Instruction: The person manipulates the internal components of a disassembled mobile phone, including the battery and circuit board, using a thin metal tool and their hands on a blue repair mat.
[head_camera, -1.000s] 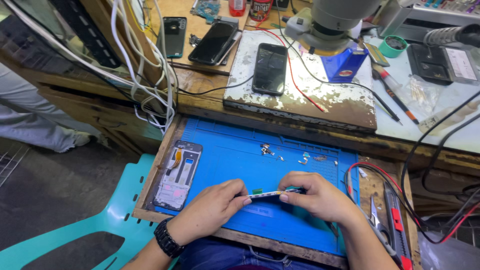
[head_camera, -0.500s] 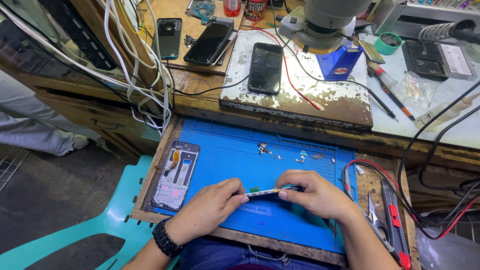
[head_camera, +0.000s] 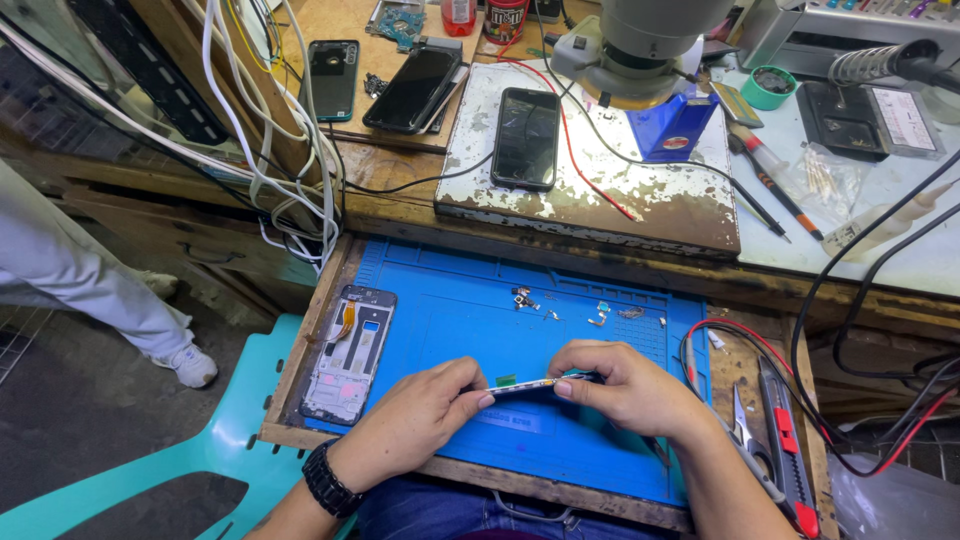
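1. Thin phone part (head_camera: 525, 385), seen edge-on, sits between both hands, just above the blue mat (head_camera: 450, 310), at about 6 o'clock on it.
2. Left hand (head_camera: 415, 420) is closed, pinching the part's left end with thumb and fingertips.
3. Right hand (head_camera: 625, 385) is curled shut around the right end.
4. A good way to hold it is by the edges, softly, so it does not bend.
5. Keeping it low over the mat is wise, since tiny screws (head_camera: 560, 310) lie at 12 o'clock from the hands.
6. An open phone frame (head_camera: 350, 350) rests at 9 o'clock, well apart.
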